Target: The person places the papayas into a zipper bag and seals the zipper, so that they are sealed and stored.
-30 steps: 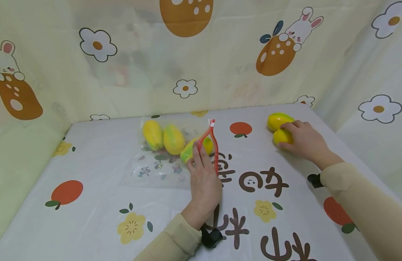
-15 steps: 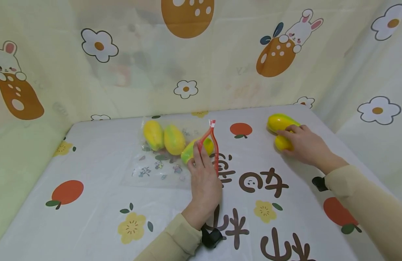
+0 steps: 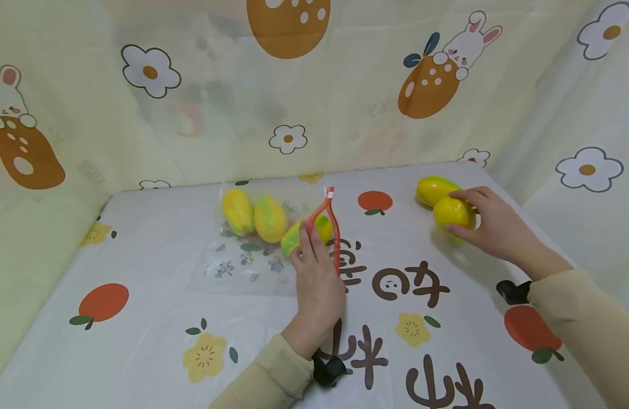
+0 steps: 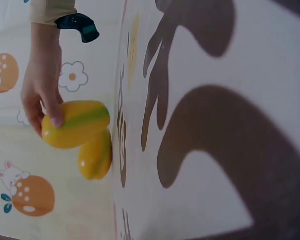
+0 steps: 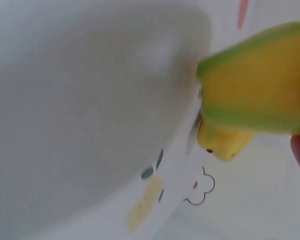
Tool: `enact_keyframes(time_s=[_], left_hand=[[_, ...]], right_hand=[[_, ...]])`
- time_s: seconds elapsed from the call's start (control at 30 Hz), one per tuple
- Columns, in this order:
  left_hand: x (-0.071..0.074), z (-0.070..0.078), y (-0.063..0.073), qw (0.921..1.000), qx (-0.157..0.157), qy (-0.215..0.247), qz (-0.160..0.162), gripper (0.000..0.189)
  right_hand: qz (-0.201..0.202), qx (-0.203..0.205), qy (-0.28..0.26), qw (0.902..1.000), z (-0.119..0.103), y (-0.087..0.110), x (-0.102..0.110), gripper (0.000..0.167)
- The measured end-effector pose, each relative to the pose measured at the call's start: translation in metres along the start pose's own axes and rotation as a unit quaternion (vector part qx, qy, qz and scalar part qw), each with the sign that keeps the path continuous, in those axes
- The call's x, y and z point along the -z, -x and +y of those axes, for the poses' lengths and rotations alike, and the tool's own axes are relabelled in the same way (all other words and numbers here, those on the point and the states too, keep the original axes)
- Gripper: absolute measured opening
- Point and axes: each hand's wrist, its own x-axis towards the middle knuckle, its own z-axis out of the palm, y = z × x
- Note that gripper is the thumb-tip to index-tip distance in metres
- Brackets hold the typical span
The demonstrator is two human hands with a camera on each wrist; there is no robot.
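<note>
Head view: right hand [image 3: 500, 230] grips the held fruit [image 3: 451, 211], thumb on one side, fingers opposite, well right of the bag [image 3: 233, 284]. Left wrist view has that fruit near upright, gripped toward its top end; bottom looks just clear of the surface [image 3: 161, 244], contact not certain. Loose fruit [image 3: 431, 190] sits just behind it, also right of the bag.

Left hand [image 3: 319, 284]: fingers straight, laid on the bag at its red strip [image 3: 337, 244]; no curl round anything that I can see. Strip edges are parted at the bag's right end. Three fruits at the bag: left one [image 3: 238, 211] and middle one [image 3: 271, 219] inside; near one [image 3: 291, 240] by the mouth, partly under the fingers, can't tell if fully in.

Handling, my read: fruit is probably hollow plastic, so light, stiff, hard to damage. Glossy skin may slip, round body may roll. Best hold is round the widest part, thumb opposing fingers; a top-end grip could let the bottom swing. Bag film looks thin, limp, quick to slide or crumple. Hold it by the strip, likely its stiffest part; bare film could stretch or tear.
</note>
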Motion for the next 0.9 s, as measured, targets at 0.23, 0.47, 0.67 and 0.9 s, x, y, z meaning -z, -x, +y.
enact_keyframes(time_s=[0.23,0.47,0.67,0.9], left_hand=[[0.002,0.001,0.0,1.0,0.004,0.007,-0.001,0.098],[0.002,0.001,-0.001,0.9997,0.017,0.001,-0.017,0.103],[0.002,0.001,-0.002,0.9988,0.031,0.005,-0.038,0.108],[0.006,0.002,-0.003,0.9983,0.034,0.006,-0.047,0.109]], right_hand=[[-0.017,-0.094,-0.153,0.9835,-0.013,0.007,-0.006,0.069],[-0.094,-0.113,-0.243,0.9587,-0.039,0.004,-0.022,0.065],[-0.137,-0.067,-0.295,0.9431,-0.068,-0.001,-0.035,0.061],[-0.159,-0.039,-0.319,0.9334,-0.088,-0.008,-0.049,0.056]])
